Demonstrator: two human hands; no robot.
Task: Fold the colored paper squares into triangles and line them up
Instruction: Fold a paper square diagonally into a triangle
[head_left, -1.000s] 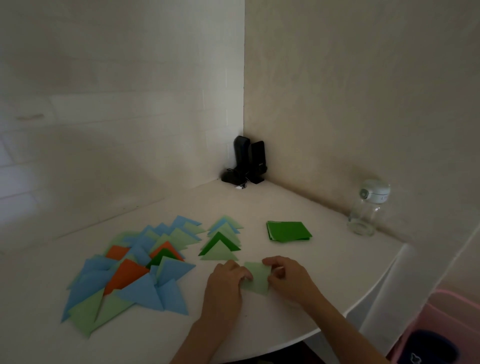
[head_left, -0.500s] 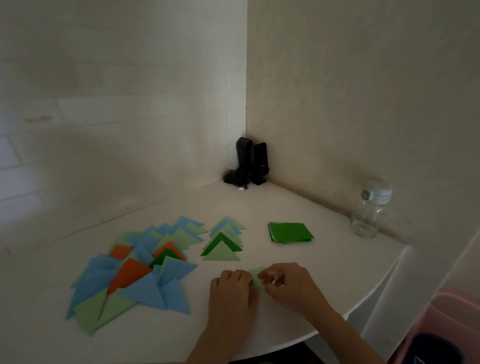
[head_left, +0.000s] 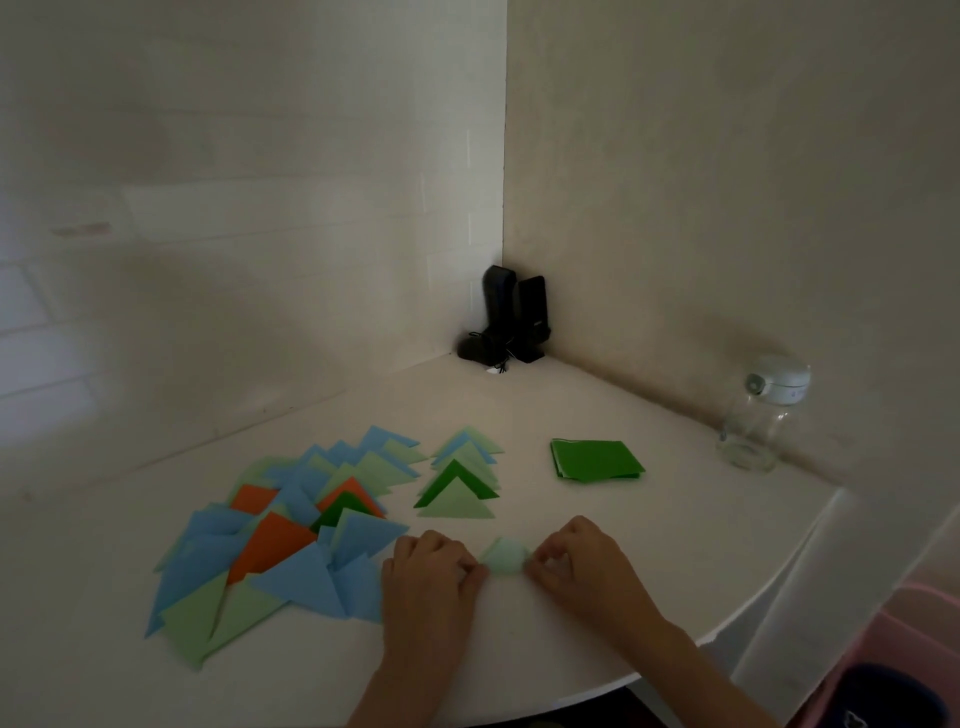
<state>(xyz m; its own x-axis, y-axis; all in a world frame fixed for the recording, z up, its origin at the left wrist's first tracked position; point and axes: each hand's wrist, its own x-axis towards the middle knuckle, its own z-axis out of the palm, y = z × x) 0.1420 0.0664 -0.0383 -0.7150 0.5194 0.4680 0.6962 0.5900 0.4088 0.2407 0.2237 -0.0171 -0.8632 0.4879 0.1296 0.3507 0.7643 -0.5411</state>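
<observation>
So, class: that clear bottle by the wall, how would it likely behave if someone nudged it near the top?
The bottle stands upright and tall for its base, so a high push could probably tip it. It looks nearly empty, so likely light and easy to slide. Its round body would probably roll once down, perhaps toward the table edge.

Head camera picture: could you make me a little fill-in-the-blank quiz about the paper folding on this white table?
1. Both hands, the left hand and the right hand, pinch one pale ____ paper piece.
2. The stack of unfolded dark green paper squares lies to the ____ of the short row of green triangles.
3. The clear bottle has a ____ lid.

Missing words: green; right; white
</observation>
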